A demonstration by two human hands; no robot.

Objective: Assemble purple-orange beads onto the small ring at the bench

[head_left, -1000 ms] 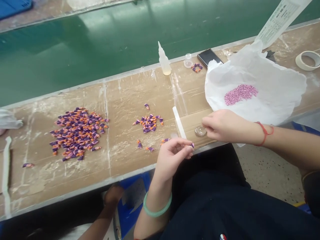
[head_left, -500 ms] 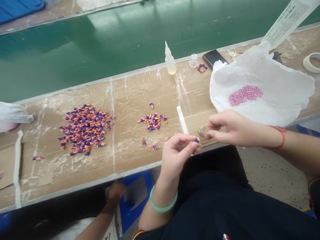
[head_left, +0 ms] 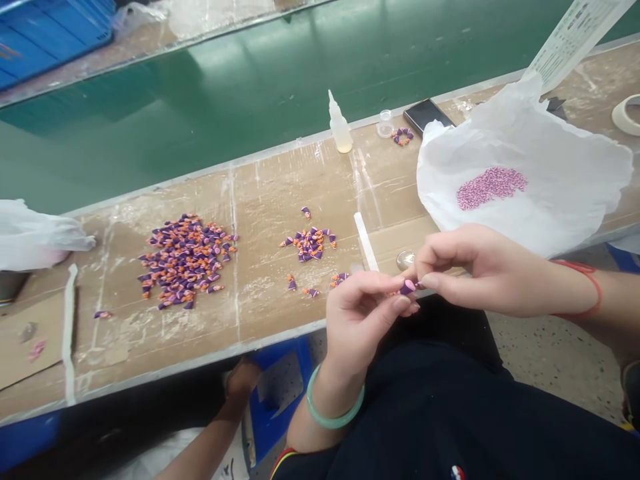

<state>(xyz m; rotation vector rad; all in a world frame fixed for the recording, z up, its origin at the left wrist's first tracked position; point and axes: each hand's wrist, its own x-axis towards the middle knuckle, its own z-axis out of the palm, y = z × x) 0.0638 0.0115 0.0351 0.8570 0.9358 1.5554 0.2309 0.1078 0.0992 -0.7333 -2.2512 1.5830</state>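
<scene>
My left hand (head_left: 364, 312) pinches a small purple and orange cone piece (head_left: 407, 287) just off the bench's front edge. My right hand (head_left: 475, 267) meets it fingertip to fingertip, fingers pinched together at the same piece; what it holds there is too small to see. A small round clear dish (head_left: 405, 259) sits on the bench just behind both hands. A small group of the same cone pieces (head_left: 310, 243) lies left of the dish, and a big pile of them (head_left: 186, 259) lies further left.
A white sheet (head_left: 550, 200) at the right bears a heap of tiny pink beads (head_left: 489, 185). At the back edge stand a glue bottle (head_left: 340, 125), a small clear cup (head_left: 385, 123) and a phone (head_left: 427, 115). A green conveyor belt (head_left: 250, 87) runs behind. Tape roll (head_left: 627, 115) far right.
My right hand has left the round dish and come toward my left hand; the two now meet at the cone piece. The view has shifted slightly.
</scene>
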